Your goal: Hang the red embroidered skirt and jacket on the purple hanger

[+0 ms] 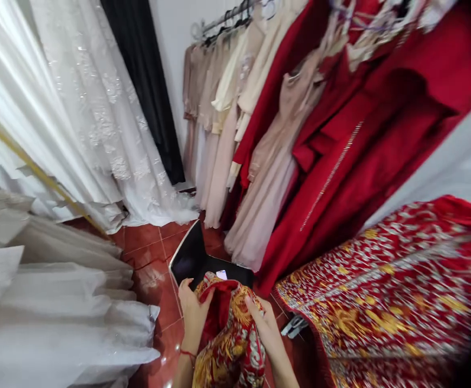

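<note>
I hold up a red garment with gold and silver embroidery [231, 339] at the bottom centre of the head view. My left hand [192, 308] grips its upper left edge, fingers curled round the cloth; a red thread circles that wrist. My right hand [263, 320] pinches the upper right edge. The garment's red lining shows between my hands. Behind it an open black box [193, 256] stands on the floor, with a small white tag inside.
White lace and tulle gowns [77, 134] fill the left side. A rail [219, 24] carries beige, cream and red dresses. A large red embroidered skirt [397, 291] spreads at the right. Red floor tiles [154, 275] show between them. A small clip lies by the skirt.
</note>
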Demonstrator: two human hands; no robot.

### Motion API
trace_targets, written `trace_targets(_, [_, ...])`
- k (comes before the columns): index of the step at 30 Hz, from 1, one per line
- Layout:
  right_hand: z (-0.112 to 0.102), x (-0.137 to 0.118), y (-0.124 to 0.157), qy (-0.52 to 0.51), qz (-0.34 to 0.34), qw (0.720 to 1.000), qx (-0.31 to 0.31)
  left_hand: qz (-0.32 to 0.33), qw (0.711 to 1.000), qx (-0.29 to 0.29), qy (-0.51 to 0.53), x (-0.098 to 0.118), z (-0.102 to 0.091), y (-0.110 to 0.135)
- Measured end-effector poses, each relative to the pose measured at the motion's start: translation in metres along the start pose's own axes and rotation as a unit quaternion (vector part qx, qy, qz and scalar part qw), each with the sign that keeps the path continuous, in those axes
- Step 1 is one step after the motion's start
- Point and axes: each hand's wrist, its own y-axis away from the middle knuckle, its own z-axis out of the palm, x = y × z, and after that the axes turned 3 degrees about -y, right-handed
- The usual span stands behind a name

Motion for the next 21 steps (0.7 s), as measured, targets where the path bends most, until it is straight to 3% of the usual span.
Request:
trace_targets(2, [-0.020, -0.006, 0.015, 0.015, -0.010, 0.999, 0.034, 0.039, 0.990, -0.134, -0.037, -0.004, 0.008, 0.005])
trace_targets(4, [-0.034, -0.012, 0.025, 0.035, -0.019, 0.998, 0.051, 0.041, 0.956, -0.285, -0.057, -0.003, 0.015, 0.011])
trace_targets(6, [-0.045, -0.016, 0.031, 0.055, -0.025, 0.997, 0.043, 0.051, 0.929, -0.357, -0.085, 0.004, 0.020, 0.018])
trace_targets(11, [-0.092, -0.021, 0.033, 0.142, -0.064, 0.985, 0.071, 0.103, 0.932, -0.302, -0.171, 0.049, 0.024, 0.034])
trace_targets(17, [-0.187, -0.020, 0.043, 0.289, -0.093, 0.939, 0.160, 0.126, 0.932, -0.232, -0.249, 0.138, 0.042, 0.066])
trace_targets(19, [-0.218, -0.021, 0.049, 0.304, -0.110, 0.932, 0.164, 0.132, 0.919, -0.245, -0.281, 0.156, 0.056, 0.079])
trace_targets(21, [-0.246, -0.024, 0.054, 0.313, -0.134, 0.929, 0.147, 0.147, 0.889, -0.300, -0.314, 0.164, 0.075, 0.092])
